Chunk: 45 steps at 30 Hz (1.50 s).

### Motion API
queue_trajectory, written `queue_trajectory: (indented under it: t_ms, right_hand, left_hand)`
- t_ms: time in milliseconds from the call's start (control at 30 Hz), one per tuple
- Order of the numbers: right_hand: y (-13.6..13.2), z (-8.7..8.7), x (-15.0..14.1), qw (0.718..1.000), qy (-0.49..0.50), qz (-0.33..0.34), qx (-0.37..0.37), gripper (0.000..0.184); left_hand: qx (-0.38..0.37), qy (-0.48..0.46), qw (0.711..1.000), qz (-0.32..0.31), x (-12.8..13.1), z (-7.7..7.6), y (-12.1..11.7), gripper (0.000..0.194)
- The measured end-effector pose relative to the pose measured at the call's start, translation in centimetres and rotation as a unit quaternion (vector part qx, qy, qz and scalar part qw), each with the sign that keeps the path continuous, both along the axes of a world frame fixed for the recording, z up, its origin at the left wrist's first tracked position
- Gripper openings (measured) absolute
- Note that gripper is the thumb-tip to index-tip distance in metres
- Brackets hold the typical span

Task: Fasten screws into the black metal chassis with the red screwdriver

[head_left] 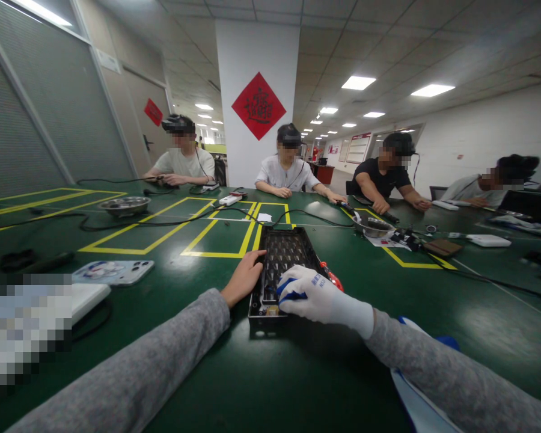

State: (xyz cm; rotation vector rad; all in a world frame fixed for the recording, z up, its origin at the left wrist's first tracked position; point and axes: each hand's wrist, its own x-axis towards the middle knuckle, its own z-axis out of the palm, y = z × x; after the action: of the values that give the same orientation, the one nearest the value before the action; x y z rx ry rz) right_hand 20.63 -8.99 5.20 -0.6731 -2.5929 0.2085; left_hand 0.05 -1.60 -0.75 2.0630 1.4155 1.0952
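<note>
- Case is set on desk.
- Gloved right hand is held over case's near end, fingers curled; any grip cannot be told.
- Left hand, open, is rested against case's left side.
- Paper is seen beyond case.

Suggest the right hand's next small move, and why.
Probably lift the gloved right hand slightly: it hides what its fingertips touch in the open black case, while the bare left hand is at the case's left edge, seemingly able to steady it.
</note>
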Motion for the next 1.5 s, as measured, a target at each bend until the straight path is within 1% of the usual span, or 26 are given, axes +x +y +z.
queue_trajectory:
  t_ms: [167,367,600,700,900,1133,1367,1500]
  right_hand:
    - [0.2,-0.2,0.0,1.000,0.000,0.006,-0.009,0.016]
    - [0.4,-0.3,0.1,1.000,0.005,0.025,-0.018,0.014]
    - [0.0,0.0,-0.1,0.999,0.008,-0.025,-0.023,0.023]
    - [-0.1,0.1,-0.1,0.999,0.007,-0.035,-0.026,0.024]
    - [-0.2,0.5,-0.1,0.999,-0.008,-0.004,-0.031,0.018]
    - [-0.1,1.0,-0.4,0.999,0.002,-0.014,-0.041,0.016]
    - [-0.2,1.4,-0.4,0.999,-0.012,-0.007,-0.044,0.015]
    - [-0.3,1.7,-0.4,0.998,-0.004,-0.003,-0.062,0.013]
  left_hand:
    - [0.000,-0.006,1.000,0.002,0.0,0.0,-0.1,0.047]
    - [0.005,-0.008,1.000,-0.001,-0.1,-0.2,0.1,0.046]
    - [0.007,-0.005,1.000,0.000,-0.1,-0.4,0.3,0.046]
    - [0.005,-0.005,1.000,0.000,-0.1,-0.2,0.1,0.046]
    - [0.005,-0.014,1.000,0.002,0.0,0.0,-0.1,0.046]
    - [-0.003,-0.020,1.000,0.001,-0.1,-0.1,0.1,0.044]
    - [-0.010,-0.019,1.000,-0.003,0.0,0.3,-0.1,0.045]
    - [-0.013,-0.018,1.000,0.001,-0.1,0.3,-0.2,0.045]
